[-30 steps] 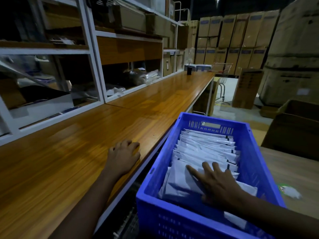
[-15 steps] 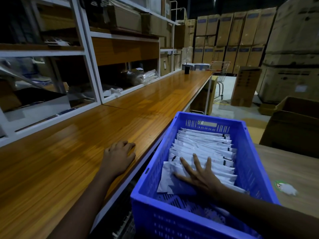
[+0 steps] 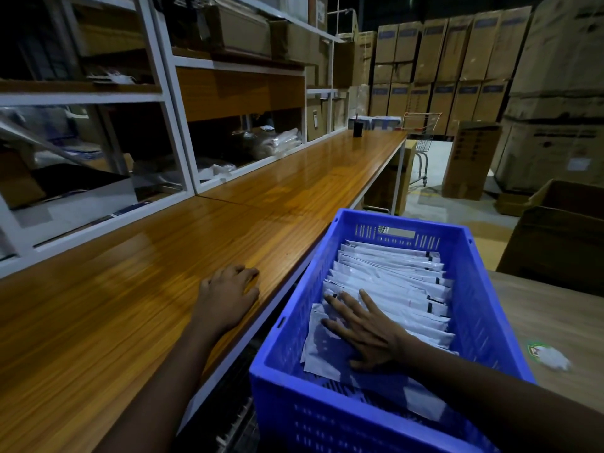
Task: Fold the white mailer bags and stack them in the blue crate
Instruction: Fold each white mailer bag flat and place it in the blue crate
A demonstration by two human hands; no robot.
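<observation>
Right hand (image 3: 366, 331) flat, fingers spread straight, pressing nearest white mailer bag (image 3: 318, 346) inside blue crate (image 3: 483, 308). Left hand (image 3: 228, 297) palm-down on glossy wood-grain bench (image 3: 130, 305), fingers loosely bent near front edge, holding nothing. Folded mailer bags (image 3: 392, 276): thin, smooth plastic, rectangular, filed in overlapping row toward crate's far wall. Crate: rigid moulded plastic, slotted sides. Cardboard boxes (image 3: 441, 70) stacked behind.

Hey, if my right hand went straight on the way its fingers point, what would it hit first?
Probably the blue crate's left wall. The right hand lies flat on the white mailer bags, fingers aimed forward and left, though depth is hard to judge.
</observation>
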